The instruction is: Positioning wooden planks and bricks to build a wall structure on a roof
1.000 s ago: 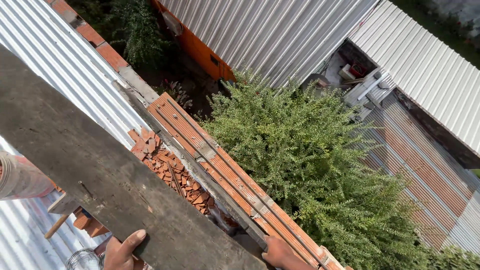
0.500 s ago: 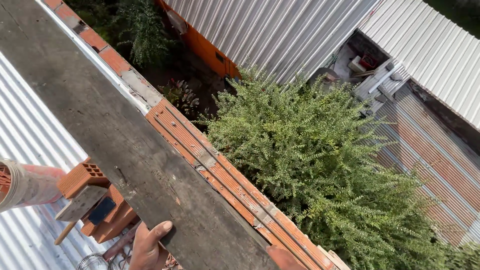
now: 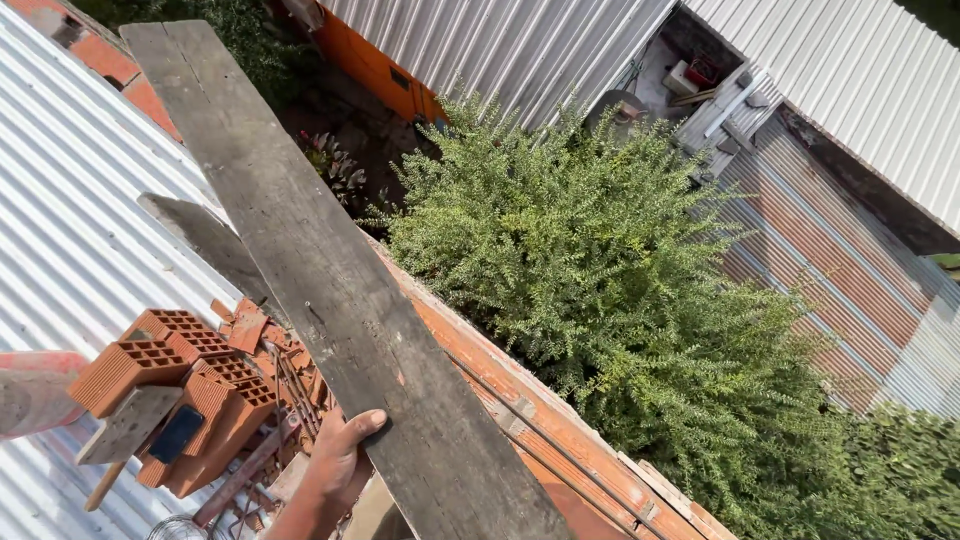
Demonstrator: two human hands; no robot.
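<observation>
Head view, looking down from height. Item one: long weathered plank (image 3: 330,270), angled across the frame over a brick wall top (image 3: 520,400). Left hand (image 3: 335,465) grips its left edge near the low end, thumb over the top face, seemingly to steady the long board. Right hand: not in view. Item two: stack of hollow red bricks (image 3: 165,375) on corrugated metal roofing (image 3: 70,220), beside rusty rods (image 3: 290,385). Containers: rim of a round vessel (image 3: 180,527) at the bottom edge; contents cannot be told. Dense green bush (image 3: 620,270) below.

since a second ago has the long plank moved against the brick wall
Yes. The plank has swung from lying across the brick wall to running nearly along it, left hand gripping its edge.
</observation>
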